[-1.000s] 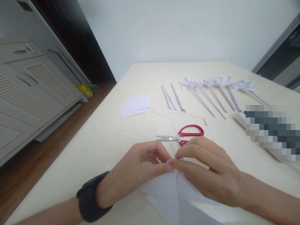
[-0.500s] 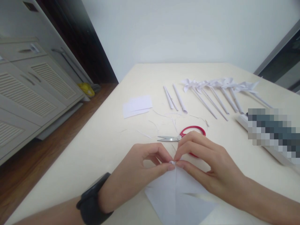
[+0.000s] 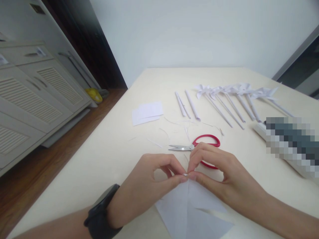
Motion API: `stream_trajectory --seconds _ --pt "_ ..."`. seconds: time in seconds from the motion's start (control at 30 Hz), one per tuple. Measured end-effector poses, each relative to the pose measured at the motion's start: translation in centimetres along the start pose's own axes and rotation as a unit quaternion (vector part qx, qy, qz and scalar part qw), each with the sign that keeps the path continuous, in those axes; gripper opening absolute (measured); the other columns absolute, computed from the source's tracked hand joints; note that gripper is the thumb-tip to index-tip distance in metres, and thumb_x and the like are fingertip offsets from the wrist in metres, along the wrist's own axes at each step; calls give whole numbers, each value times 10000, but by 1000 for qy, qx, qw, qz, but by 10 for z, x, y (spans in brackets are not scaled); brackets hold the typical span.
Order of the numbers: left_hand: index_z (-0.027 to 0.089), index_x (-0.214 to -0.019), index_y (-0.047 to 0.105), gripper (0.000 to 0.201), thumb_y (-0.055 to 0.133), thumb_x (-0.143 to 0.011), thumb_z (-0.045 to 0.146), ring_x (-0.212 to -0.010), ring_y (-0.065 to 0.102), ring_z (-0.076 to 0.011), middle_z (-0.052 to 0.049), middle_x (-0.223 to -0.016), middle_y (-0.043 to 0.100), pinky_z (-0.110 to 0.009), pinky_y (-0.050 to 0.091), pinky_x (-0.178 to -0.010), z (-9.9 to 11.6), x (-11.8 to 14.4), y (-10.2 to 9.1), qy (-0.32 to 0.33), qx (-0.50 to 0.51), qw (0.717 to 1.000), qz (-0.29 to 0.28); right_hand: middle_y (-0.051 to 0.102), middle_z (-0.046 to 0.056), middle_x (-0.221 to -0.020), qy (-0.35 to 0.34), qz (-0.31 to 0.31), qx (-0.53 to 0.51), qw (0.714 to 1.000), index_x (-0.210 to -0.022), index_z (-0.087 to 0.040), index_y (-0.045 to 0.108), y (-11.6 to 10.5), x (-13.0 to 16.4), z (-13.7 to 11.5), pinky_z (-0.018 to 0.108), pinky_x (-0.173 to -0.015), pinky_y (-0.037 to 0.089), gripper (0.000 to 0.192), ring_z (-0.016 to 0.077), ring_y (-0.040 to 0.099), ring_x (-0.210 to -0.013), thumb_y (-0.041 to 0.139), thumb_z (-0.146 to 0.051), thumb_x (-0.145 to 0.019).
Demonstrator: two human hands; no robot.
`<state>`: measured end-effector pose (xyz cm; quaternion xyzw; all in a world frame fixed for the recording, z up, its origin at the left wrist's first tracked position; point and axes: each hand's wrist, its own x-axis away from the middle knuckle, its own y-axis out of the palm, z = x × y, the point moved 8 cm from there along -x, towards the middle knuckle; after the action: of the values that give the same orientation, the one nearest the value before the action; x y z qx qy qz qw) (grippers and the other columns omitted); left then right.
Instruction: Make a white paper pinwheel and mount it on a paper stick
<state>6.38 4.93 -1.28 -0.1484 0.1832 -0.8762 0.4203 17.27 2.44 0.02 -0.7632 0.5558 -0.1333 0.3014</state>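
Note:
A white sheet of paper (image 3: 179, 209) with a middle crease and a slit on its right side lies at the table's near edge. Its far corner is pinched between the fingertips of both hands. My left hand (image 3: 157, 182), with a black watch on the wrist, grips that corner from the left, thumb against index finger. From the right, my right hand (image 3: 219, 172) pinches the same corner, fingertips nearly touching the left ones. The tip of paper between them is mostly hidden. Just beyond lie red-handled scissors (image 3: 181, 148), blades apart, partly covered by my right hand.
Several paper pinwheels (image 3: 224, 89) on rolled sticks lie at the back right. Left of them are loose paper rolls (image 3: 191, 104) and flat paper pieces (image 3: 151, 110). Thin paper strips (image 3: 165, 132) are scattered mid-table. A long, partly blurred-out object (image 3: 260, 129) lies at the right.
Both hands keep their pinch on the paper's corner, with only a slight shift of the fingers. The whole view has moved a little.

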Motion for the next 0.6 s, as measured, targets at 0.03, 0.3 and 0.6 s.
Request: stream_trajectory --seconds 0.03,0.3,0.6 --pt "168 -691 637 103 586 -753 233 -653 571 -114 23 -675 650 -206 447 -632 0 0 0 -3 -4 1000 0 539 -40 -788 1 -2 1 1000 -758 -218 520 1 0 0 259 -652 398 82 118 502 -774 556 -160 -805" --pt "173 -687 595 109 556 -766 238 -665 575 -123 21 -701 638 -223 445 -632 -1 -1 -7 -16 -46 999 18 585 18 -807 40 19 412 910 -778 -208 536 -33 -9 20 514 -971 160 161 206 544 -827 434 -304 -856" --pt "189 -709 560 147 517 -800 296 -696 574 -133 24 -714 622 -236 433 -630 -9 -3 -5 -22 -57 998 11 493 58 -462 287 65 490 821 -440 -194 374 -143 9 121 618 -629 300 496 198 461 -409 362 -515 -817"
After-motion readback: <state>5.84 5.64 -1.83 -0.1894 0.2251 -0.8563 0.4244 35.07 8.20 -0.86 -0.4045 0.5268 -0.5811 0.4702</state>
